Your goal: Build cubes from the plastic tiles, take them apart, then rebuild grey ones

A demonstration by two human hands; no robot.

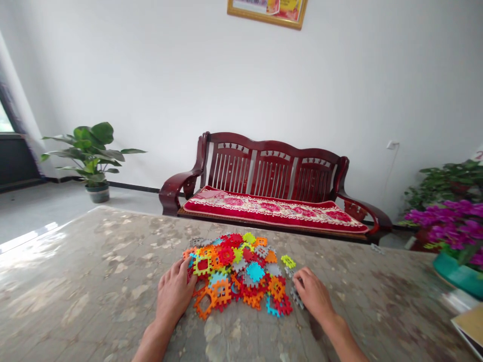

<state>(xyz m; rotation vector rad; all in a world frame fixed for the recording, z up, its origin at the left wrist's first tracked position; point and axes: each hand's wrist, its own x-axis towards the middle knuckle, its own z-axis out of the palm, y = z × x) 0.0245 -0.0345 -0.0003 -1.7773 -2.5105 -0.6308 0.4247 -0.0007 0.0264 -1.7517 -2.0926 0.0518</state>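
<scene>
A heap of bright plastic interlocking building pieces [245, 274] lies on the table, in red, orange, grey, blue and yellow-green, with notched edges; some are square frames. At the heap's left edge, my left hand [175, 286] rests with bent fingers against the pieces, near a yellow-green window-shaped piece [202, 265]. My right hand [313, 291] lies at the right edge, its fingers loosely curved beside grey pieces [296, 297]. Just above its fingertips is a small yellow-green piece [288, 261]. Neither hand visibly grips a piece; the fingertips are partly hidden.
The patterned tabletop [86, 281] spreads around the heap. Purple flowers in a teal pot [458, 274] and a box [470, 327] stand on the right. Beyond the table are a dark red wooden bench [269, 171] with a red cover and a potted plant [96, 156].
</scene>
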